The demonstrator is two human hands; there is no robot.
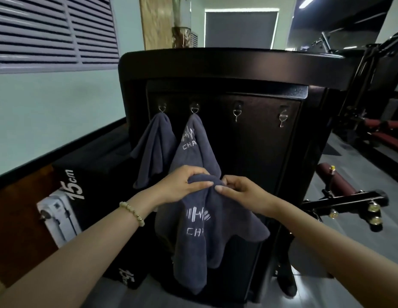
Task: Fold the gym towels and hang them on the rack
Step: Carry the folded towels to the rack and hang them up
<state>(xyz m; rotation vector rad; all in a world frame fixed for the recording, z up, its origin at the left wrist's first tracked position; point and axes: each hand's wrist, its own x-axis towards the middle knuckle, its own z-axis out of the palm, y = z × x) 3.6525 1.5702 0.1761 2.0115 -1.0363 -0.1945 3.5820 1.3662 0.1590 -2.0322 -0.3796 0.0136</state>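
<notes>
Head view: the left hand (182, 185) curls over the bunched top of a grey towel (204, 230) and the right hand (240, 192) pinches the same bunch, low in front of the rack (260, 141). Two hung towels (153, 150) drape from the rack's leftmost hooks.

Not much to read here tbh. The black box (86, 178) on the left has "15cm" in big white print running up its side. A second black box (126, 278) lower down shows what looks like another "15", but it's cut off and blurry, so I can't swear to it. The hanging towel (191, 147) has white stitched letters "CHA" under a jagged pulse-line logo, the rest lost in a fold. The held towel (200, 236) shows the same "CHA" under a dumbbell-and-pulse logo, also cut off.
</notes>
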